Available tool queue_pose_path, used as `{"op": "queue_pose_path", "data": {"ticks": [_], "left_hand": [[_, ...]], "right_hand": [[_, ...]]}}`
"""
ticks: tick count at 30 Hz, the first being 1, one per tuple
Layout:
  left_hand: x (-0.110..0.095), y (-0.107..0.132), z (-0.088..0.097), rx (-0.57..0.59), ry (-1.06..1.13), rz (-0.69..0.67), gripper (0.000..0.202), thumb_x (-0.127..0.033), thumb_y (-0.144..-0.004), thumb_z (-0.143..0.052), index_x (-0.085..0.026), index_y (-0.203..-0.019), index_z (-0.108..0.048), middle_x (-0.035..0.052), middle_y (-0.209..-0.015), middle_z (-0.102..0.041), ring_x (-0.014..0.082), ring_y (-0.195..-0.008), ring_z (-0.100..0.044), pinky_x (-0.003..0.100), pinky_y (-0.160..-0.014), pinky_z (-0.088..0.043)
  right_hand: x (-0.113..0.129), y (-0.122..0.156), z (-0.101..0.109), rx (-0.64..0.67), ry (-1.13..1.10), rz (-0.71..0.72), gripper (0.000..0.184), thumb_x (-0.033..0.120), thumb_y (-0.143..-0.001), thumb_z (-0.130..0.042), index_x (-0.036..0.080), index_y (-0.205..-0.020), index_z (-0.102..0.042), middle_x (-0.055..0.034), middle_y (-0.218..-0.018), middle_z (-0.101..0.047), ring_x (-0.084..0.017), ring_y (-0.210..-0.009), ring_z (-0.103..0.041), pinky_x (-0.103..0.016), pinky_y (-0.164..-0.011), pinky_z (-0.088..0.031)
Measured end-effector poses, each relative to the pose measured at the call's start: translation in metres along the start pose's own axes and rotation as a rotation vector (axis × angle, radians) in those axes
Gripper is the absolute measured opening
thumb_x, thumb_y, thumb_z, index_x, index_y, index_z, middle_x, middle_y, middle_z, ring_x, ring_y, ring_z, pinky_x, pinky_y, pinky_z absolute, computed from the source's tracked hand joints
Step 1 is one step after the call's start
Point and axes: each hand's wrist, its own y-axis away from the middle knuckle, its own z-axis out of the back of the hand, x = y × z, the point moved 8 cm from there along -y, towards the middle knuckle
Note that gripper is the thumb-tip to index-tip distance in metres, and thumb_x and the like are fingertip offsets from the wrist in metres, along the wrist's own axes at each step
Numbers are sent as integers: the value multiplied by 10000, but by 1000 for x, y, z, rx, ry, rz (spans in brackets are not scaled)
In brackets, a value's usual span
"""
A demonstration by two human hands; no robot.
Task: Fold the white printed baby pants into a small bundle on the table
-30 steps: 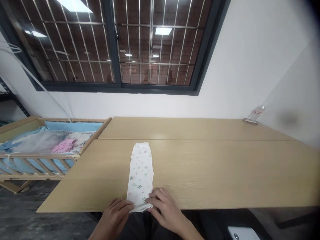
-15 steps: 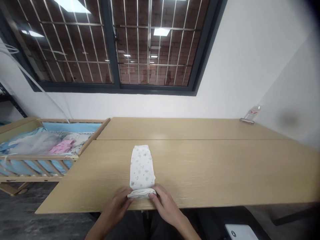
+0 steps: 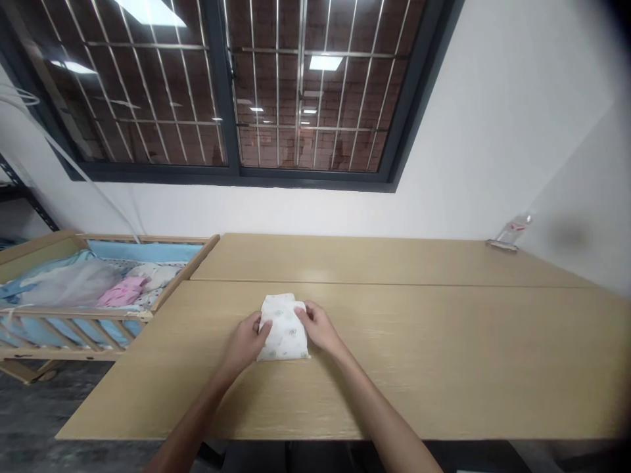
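Observation:
A white cloth [image 3: 284,333] with a small faint print, folded into a compact shape, lies on the wooden table [image 3: 419,348]. What kind of cloth item it is I cannot make out. My left hand [image 3: 249,341] pinches its left side, thumb on top. On the opposite side my right hand [image 3: 319,325] grips the upper right part, its thumb over the fabric and its fingertips partly hidden. A strip of the same cloth shows beyond the folded part, near its far edge.
To the left stands a wooden crib [image 3: 142,316] with blue lining and bunched fabrics, including a pink cloth [image 3: 123,291]. A clear bottle [image 3: 515,230] leans at the far right corner by the wall. A barred window [image 3: 305,98] is above the table.
Both hands have moved away from the table's near edge, carrying the rolled near end of the cloth over its far part. The long strip is now a shorter folded piece.

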Motion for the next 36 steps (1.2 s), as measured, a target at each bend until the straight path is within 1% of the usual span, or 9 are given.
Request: {"op": "queue_pose_path", "data": {"ticks": [4,7,12,17,20,23,27,31,36], "left_hand": [[24,-46,-10,-84,-99,101,256,-380,-968,-476,-185,-998,-639,84,-970,-732,219,-879,-674,300,-771,-486],[43,-61,-21,-132,-170,164,258,-371,-971,-491,-178,-1085,-618,113,-1023,-727,251,-952,-681,337,-825,-492],[56,-55,-32,-192,-228,99,340,-344,-977,-466,-160,-1254,-541,144,-1207,-664,262,-1167,-613,395,-1016,-462],[58,-46,-41,-144,-278,-28,383,-323,-951,-493,-173,-1297,-561,145,-1353,-607,278,-1303,-534,443,-1121,-398],[61,-46,-50,-94,-358,-34,489,-371,-937,-540,-165,-1380,-528,176,-1522,-485,317,-1418,-431,484,-1177,-323],[65,-46,-59,-11,-452,-30,574,-440,-952,-530,-159,-1450,-476,192,-1592,-400,325,-1473,-362,498,-1204,-266],[66,-44,-62,21,-462,-49,585,-461,-971,-501,-161,-1472,-458,193,-1609,-376,311,-1487,-347,496,-1209,-253],[63,-46,-59,-3,-474,-81,575,-460,-972,-500,-151,-1456,-475,195,-1600,-391,314,-1481,-360,509,-1197,-288],[45,-36,-46,-67,-477,-90,461,-370,-992,-455,-154,-1393,-526,181,-1559,-446,307,-1437,-417,498,-1160,-368]], "right_hand": [[-37,-55,-11,-63,120,-7,312,465,-926,-528,191,-807,-615,-5,-712,-611,-173,-658,-540,-289,-626,-471],[-66,-72,-19,-103,190,-36,253,401,-903,-534,181,-891,-657,-40,-788,-670,-201,-717,-595,-335,-699,-521],[-87,-71,-12,-272,257,31,352,377,-905,-547,164,-1164,-652,-142,-1088,-683,-268,-982,-646,-438,-918,-542],[-94,-75,-18,-176,240,10,374,333,-927,-515,161,-1229,-652,-163,-1239,-680,-291,-1132,-640,-463,-1020,-511],[-96,-78,-23,-130,248,9,322,278,-912,-506,171,-1156,-686,-142,-1214,-706,-287,-1153,-639,-464,-1061,-484],[-98,-78,-23,-137,244,6,297,269,-908,-497,166,-1111,-688,-135,-1152,-722,-281,-1115,-648,-455,-1033,-499],[-99,-75,-21,-168,252,12,285,252,-906,-492,158,-1103,-676,-142,-1117,-719,-272,-1078,-650,-435,-1005,-509],[-100,-73,-20,-204,255,8,257,227,-907,-493,172,-1086,-669,-127,-1084,-720,-257,-1032,-658,-414,-971,-521],[-102,-70,-19,-235,243,0,233,193,-896,-494,177,-1045,-674,-110,-1042,-721,-245,-1013,-661,-403,-960,-521]]}}
